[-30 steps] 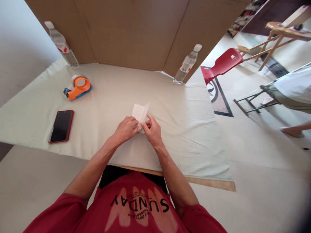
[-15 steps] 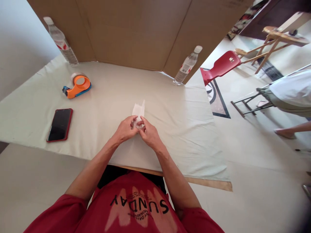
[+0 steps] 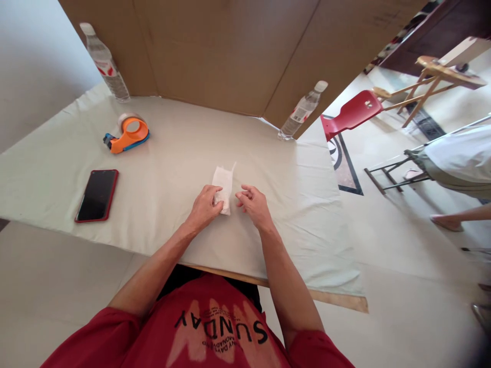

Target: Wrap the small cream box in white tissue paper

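Note:
A small folded white paper [image 3: 224, 185] lies on the pale cloth-covered table [image 3: 172, 158] in front of me. My left hand [image 3: 205, 207] rests on the paper's near left edge, fingers curled and pinching it. Just to the right, my right hand [image 3: 253, 204] sits apart from the paper, its fingers loosely bent and holding nothing.
A red phone [image 3: 97, 195] lies at the left, an orange tape dispenser [image 3: 128, 134] beyond it. Two water bottles [image 3: 105, 63] [image 3: 302, 111] stand against a cardboard screen [image 3: 230, 51]. A red chair [image 3: 351, 112], wooden furniture and another person's foot [image 3: 445, 222] are at the right.
My right hand let go of the paper and drew a little to the right. The paper now lies flatter on the cloth under my left fingers.

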Demonstrator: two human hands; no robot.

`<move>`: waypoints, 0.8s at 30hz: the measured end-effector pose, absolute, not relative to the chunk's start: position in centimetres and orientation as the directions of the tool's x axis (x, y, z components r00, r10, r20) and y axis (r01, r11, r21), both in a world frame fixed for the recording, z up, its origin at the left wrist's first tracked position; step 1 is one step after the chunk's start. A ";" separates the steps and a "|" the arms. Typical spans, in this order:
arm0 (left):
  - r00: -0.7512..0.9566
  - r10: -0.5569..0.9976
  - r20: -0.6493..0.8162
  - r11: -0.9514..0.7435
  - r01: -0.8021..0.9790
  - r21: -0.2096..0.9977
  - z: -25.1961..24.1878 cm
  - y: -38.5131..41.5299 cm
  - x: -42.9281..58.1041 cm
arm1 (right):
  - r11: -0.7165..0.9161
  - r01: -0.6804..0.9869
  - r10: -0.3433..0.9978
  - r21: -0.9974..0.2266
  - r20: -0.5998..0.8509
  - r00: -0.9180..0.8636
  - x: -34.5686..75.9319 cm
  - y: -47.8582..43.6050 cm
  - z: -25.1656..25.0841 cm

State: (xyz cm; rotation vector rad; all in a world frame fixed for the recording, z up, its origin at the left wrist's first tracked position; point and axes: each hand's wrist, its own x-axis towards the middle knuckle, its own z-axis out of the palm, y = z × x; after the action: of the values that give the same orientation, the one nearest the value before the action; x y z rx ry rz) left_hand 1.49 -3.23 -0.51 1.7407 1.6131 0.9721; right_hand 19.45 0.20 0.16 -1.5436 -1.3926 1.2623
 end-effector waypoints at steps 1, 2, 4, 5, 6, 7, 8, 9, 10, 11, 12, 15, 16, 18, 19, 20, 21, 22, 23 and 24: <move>0.009 0.991 0.135 -0.116 0.579 0.807 -0.5 -3.3 1.5 | -0.244 0.291 0.962 -0.925 -0.269 -0.050 19.4 0.6 -0.1; 0.011 0.990 0.141 -0.121 0.581 0.805 -0.6 -3.3 1.5 | -0.284 0.284 0.948 -0.916 -0.313 -0.064 19.2 1.1 -0.2; 0.020 0.989 0.147 -0.131 0.587 0.799 -0.5 -3.4 1.6 | -0.304 0.280 0.934 -0.910 -0.344 -0.103 18.6 1.9 -0.5; 0.028 0.989 0.147 -0.135 0.594 0.793 -0.5 -3.5 1.6 | -0.297 0.283 0.933 -0.912 -0.340 -0.117 18.3 2.4 -0.6; 0.038 0.989 0.146 -0.139 0.605 0.784 -0.5 -3.5 1.6 | -0.285 0.291 0.934 -0.913 -0.332 -0.128 18.0 2.8 -0.7; 0.053 0.988 0.145 -0.146 0.617 0.773 -0.4 -3.5 1.7 | -0.271 0.301 0.937 -0.914 -0.323 -0.137 17.7 3.2 -0.8; 0.070 0.987 0.147 -0.158 0.630 0.761 -0.4 -3.5 1.7 | -0.255 0.315 0.939 -0.914 -0.312 -0.146 17.5 3.5 -0.9; 0.088 0.985 0.151 -0.172 0.640 0.748 -0.4 -3.6 1.6 | -0.239 0.331 0.941 -0.913 -0.302 -0.154 17.3 3.9 -1.1; 0.107 0.982 0.157 -0.189 0.649 0.737 -0.4 -3.5 1.6 | -0.226 0.347 0.942 -0.910 -0.296 -0.161 17.2 4.3 -1.2; 0.124 0.978 0.165 -0.206 0.656 0.726 -0.4 -3.5 1.6 | -0.217 0.363 0.941 -0.906 -0.293 -0.169 17.2 4.6 -1.4; 0.140 0.975 0.175 -0.223 0.665 0.713 -0.3 -3.5 1.6 | -0.210 0.380 0.940 -0.901 -0.293 -0.176 17.2 4.9 -1.5; 0.200 0.956 0.214 -0.292 0.697 0.654 -0.3 -3.3 1.6 | -0.150 0.452 0.944 -0.879 -0.264 -0.199 17.3 5.8 -1.9; 0.227 0.948 0.224 -0.319 0.706 0.633 -0.3 -3.2 1.5 | -0.115 0.478 0.948 -0.871 -0.240 -0.208 17.3 6.1 -2.0; 0.271 0.935 0.231 -0.356 0.715 0.602 -0.2 -3.1 1.5 | -0.053 0.515 0.956 -0.855 -0.192 -0.221 17.2 6.6 -2.0; 0.282 0.932 0.228 -0.363 0.717 0.596 -0.2 -3.0 1.5 | -0.033 0.521 0.960 -0.853 -0.172 -0.221 17.1 6.8 -2.0; 0.285 0.932 0.222 -0.361 0.718 0.595 -0.2 -3.0 1.4 | -0.022 0.518 0.963 -0.855 -0.157 -0.218 16.9 7.0 -1.9; 0.281 0.935 0.216 -0.355 0.718 0.598 -0.1 -3.0 1.4 | -0.015 0.512 0.966 -0.859 -0.144 -0.213 16.7 7.0 -1.8; 0.274 0.939 0.209 -0.344 0.717 0.606 -0.1 -2.9 1.3 | -0.006 0.508 0.970 -0.861 -0.129 -0.206 16.5 7.0 -1.6; 0.264 0.943 0.203 -0.333 0.714 0.616 -0.1 -2.9 1.3 | -0.001 0.491 0.973 -0.871 -0.115 -0.201 16.3 6.9 -1.4; 0.254 0.947 0.195 -0.320 0.709 0.628 -0.2 -2.9 1.3 | -0.004 0.449 0.973 -0.894 -0.106 -0.203 16.1 6.7 -1.2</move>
State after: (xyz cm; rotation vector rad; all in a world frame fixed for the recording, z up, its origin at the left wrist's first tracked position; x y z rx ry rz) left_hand 1.25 -2.93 -0.17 2.1174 1.5070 0.7762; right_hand 16.10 6.68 -1.24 -1.4769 -1.6982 1.1654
